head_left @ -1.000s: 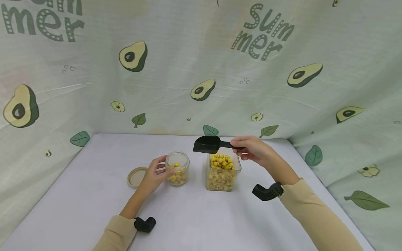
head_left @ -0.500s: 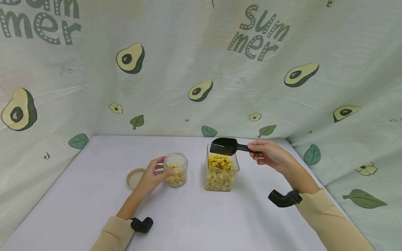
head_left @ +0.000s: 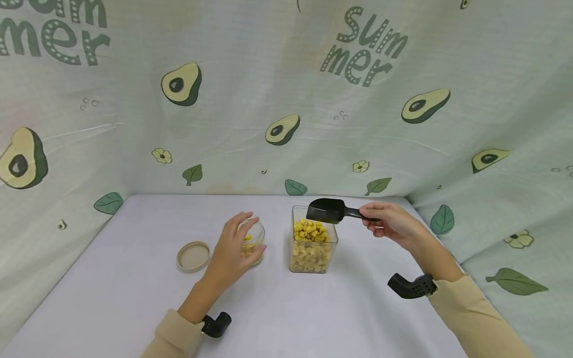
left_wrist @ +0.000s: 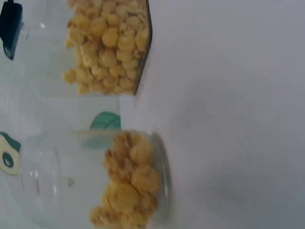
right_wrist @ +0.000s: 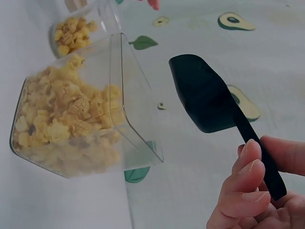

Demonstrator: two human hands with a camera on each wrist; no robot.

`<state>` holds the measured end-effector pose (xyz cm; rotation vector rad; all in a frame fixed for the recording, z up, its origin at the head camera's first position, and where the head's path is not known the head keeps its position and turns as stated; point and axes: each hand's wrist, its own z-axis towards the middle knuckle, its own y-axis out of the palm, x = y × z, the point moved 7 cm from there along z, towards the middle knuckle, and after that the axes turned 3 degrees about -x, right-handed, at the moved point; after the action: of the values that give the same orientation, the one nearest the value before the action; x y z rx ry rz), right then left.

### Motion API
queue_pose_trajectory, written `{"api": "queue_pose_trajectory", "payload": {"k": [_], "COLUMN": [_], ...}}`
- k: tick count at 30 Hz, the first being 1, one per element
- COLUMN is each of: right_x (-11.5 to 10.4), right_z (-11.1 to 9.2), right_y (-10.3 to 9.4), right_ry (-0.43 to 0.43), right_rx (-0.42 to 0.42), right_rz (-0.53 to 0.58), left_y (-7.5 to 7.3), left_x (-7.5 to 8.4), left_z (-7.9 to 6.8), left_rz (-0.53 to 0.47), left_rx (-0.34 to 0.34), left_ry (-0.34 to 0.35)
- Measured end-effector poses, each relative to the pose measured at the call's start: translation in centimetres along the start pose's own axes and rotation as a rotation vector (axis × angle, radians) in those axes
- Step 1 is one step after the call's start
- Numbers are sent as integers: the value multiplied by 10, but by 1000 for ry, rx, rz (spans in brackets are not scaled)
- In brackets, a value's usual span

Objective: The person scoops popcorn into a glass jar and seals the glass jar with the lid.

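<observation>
My right hand (head_left: 394, 223) pinches the handle of a black scoop (head_left: 327, 211), held level above the back of a clear square container (head_left: 315, 242). No popcorn shows in the scoop. Yellow popcorn (right_wrist: 66, 105) fills much of that container. To its left stands an uncapped round glass jar (head_left: 258, 232) with a smaller heap of popcorn (left_wrist: 128, 186) in the bottom. My left hand (head_left: 230, 251) is beside the jar, fingers spread and raised, hiding its left part in the head view. The left wrist view shows the jar without any fingers round it.
A round beige-rimmed lid (head_left: 193, 257) lies on the white tabletop (head_left: 286, 313), left of my left hand. Behind the table hangs a pale cloth (head_left: 233, 109) printed with avocados and leaves. Black camera mounts sit on both wrists.
My left hand has let go of the jar and lifted its fingers up beside it. My right hand has moved right with the scoop, from between the jar and container to over the container.
</observation>
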<state>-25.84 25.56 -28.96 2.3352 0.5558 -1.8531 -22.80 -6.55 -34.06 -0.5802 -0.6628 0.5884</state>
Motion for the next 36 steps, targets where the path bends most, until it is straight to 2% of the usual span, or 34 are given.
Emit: {"api": "queue_pose_trajectory", "payload": {"k": [2, 4, 8, 12, 17, 21, 25, 29, 36], "right_x": [0, 0, 1, 0, -5, -11, -23, -41, -70], "right_z": [-1, -2, -2, -2, -3, -2, 4, 11, 24], "right_y": [-1, -2, -2, -3, -5, -4, 1, 8, 29], "right_ry": [-3, -5, -13, -14, -13, -8, -8, -25, -47], "right_rx": [0, 0, -3, 2, 25, 47, 62, 68, 96], "right_rz": [1, 4, 7, -15, -95, -215, -387, -565, -892], "left_y": [5, 12, 27, 43, 60, 74, 82, 86, 88], "left_x": [17, 29, 43, 45, 36, 26, 19, 17, 18], "left_z": [5, 9, 15, 19, 21, 18, 15, 15, 17], "left_rz": [16, -9, -124, -238, -343, -449, -584, -639, -628], "left_rx": [6, -3, -44, -83, -121, -168, -177, -167, -166], "left_ry": [52, 73, 34, -66, -223, -342, -423, -444, -446]}}
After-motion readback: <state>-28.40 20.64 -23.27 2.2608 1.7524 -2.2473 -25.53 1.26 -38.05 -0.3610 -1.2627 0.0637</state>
